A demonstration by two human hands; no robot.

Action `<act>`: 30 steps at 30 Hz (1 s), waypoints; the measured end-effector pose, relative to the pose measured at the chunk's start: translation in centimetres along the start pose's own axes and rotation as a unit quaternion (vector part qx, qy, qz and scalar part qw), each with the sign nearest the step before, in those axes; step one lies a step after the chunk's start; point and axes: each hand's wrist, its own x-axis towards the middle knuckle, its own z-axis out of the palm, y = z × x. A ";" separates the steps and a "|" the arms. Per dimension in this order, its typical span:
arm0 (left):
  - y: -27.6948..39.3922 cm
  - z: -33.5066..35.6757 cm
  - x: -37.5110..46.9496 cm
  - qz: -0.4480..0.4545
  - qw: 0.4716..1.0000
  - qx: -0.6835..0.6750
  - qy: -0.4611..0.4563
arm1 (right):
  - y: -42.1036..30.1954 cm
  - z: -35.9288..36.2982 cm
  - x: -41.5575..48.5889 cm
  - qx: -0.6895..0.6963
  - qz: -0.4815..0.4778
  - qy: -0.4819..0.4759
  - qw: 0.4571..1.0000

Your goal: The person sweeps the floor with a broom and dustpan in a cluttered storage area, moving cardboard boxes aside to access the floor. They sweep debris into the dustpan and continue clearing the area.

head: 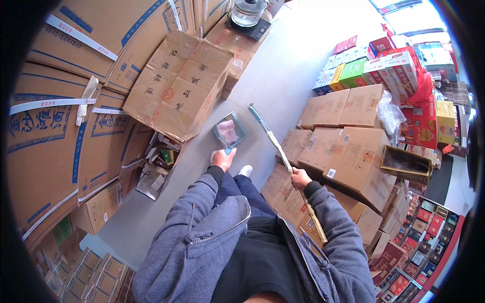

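Note:
My left hand (224, 159) grips the blue handle of a dustpan (242, 128), which is held out in front of me over the grey floor. A crumpled pinkish piece of paper or wrapper (227, 130) lies in the dustpan. In my right hand (300, 178) is the long, pale, wrapped handle of a broom (278, 146). It slants from beside my right forearm to a blue-green head (258, 115) out over the floor, right of the dustpan and apart from it.
Tall strapped cardboard cartons (41, 140) stand at the left, near a large carton (178, 87) and an open box of scraps (157, 170). A glass kettle (248, 13) sits on a hot plate at the top. Stacked cartons (352, 151) and colourful boxes (352, 74) line the right.

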 end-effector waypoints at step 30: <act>-1.2 1.7 0.4 -0.035 0.991 0.047 0.119 | 6.7 -3.7 -3.8 -0.457 -0.083 0.134 0.875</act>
